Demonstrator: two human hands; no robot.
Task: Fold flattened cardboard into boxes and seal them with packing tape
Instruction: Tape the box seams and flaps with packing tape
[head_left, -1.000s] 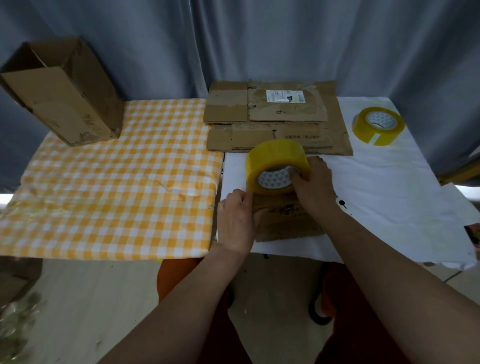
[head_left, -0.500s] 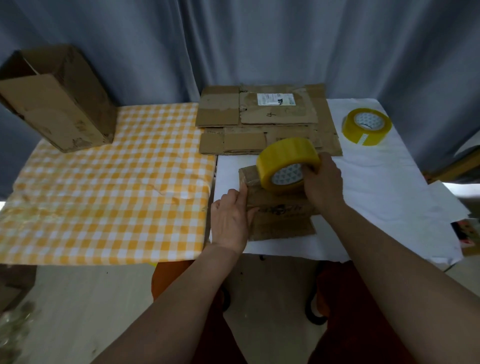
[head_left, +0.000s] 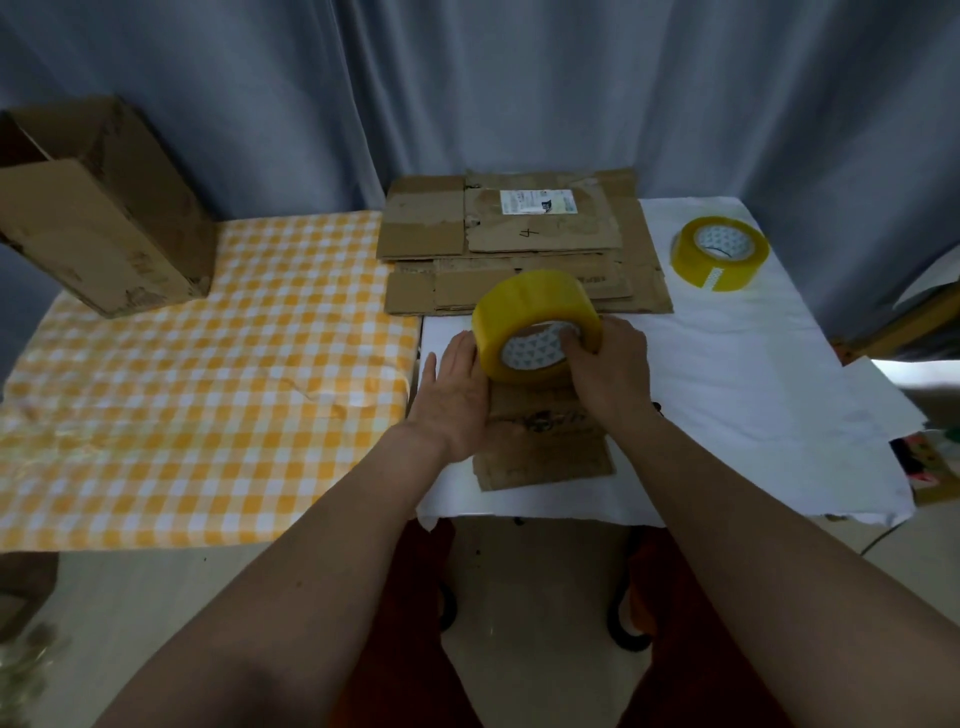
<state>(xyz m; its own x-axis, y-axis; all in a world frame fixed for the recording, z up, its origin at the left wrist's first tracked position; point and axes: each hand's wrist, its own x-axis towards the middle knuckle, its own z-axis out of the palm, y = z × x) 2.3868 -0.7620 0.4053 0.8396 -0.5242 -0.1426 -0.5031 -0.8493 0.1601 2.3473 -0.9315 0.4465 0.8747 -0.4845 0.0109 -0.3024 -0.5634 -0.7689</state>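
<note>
A small brown cardboard box (head_left: 545, 447) lies on the white sheet in front of me. My right hand (head_left: 610, 371) grips a yellow roll of packing tape (head_left: 530, 317), fingers hooked into its core, and holds it upright on the box's far end. My left hand (head_left: 457, 395) lies flat with straight fingers on the box's left side, fingertips next to the roll. Behind the box a stack of flattened cardboard (head_left: 519, 244) lies against the curtain.
A second yellow tape roll (head_left: 719, 252) lies at the back right on the white sheet (head_left: 753, 374). An assembled open cardboard box (head_left: 98, 208) stands at the back left on the yellow checked cloth (head_left: 208, 379). A grey curtain closes the back.
My left hand has slid forward along the box's left side to beside the roll, fingers now straight. My right hand has shifted the roll slightly left on the box's far end.
</note>
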